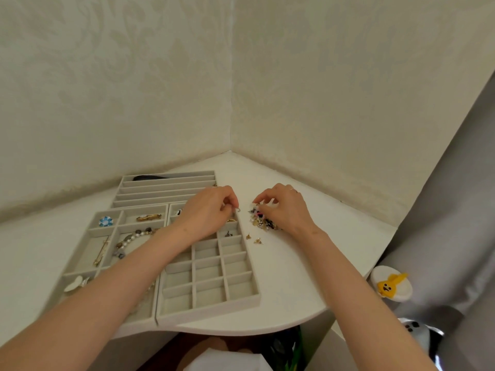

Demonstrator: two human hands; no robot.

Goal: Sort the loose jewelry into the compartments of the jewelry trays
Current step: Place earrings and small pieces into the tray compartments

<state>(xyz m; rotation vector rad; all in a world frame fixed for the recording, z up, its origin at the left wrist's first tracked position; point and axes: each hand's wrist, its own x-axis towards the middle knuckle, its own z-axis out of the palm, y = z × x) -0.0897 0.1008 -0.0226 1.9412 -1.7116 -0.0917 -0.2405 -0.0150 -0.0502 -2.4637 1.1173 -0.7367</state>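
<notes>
- Three grey trays sat side by side on a white table [294, 277] in a corner of the room, left of the frame's middle.
- The slotted tray [166, 189] lay farthest back, with a dark item [150, 178] in its rear slot.
- The left tray [85, 253] held a blue flower brooch [105, 221], a gold clip [148, 217], a pearl necklace [134, 236], a gold pin [101, 250] and a white hair clip [76, 283], each in its own compartment.
- The grid tray [209, 313] lay just right of it. A small dark piece [228, 233] sat in one of its upper right cells, and its lower cells showed only lining.
- The left hand [209, 212] hovered over the grid tray's upper right corner, thumb and forefinger pinching a small hooked earring [237, 210] and the other fingers curled under.
- The pile of loose jewelry [263, 220] lay on the table just right of the grid tray, near the frame's middle.
- The right hand [284, 207] rested on that pile, fingers curled with their tips down among the pieces. Whether they gripped any piece could not be told. A thin ring [292, 189] showed on one finger.
- Two small gold pieces [248, 236] lay apart from the pile, just below it.
- At the right edge, a white round object with a yellow bunny figure [391, 286] sat beside a grey curtain [455, 210].
</notes>
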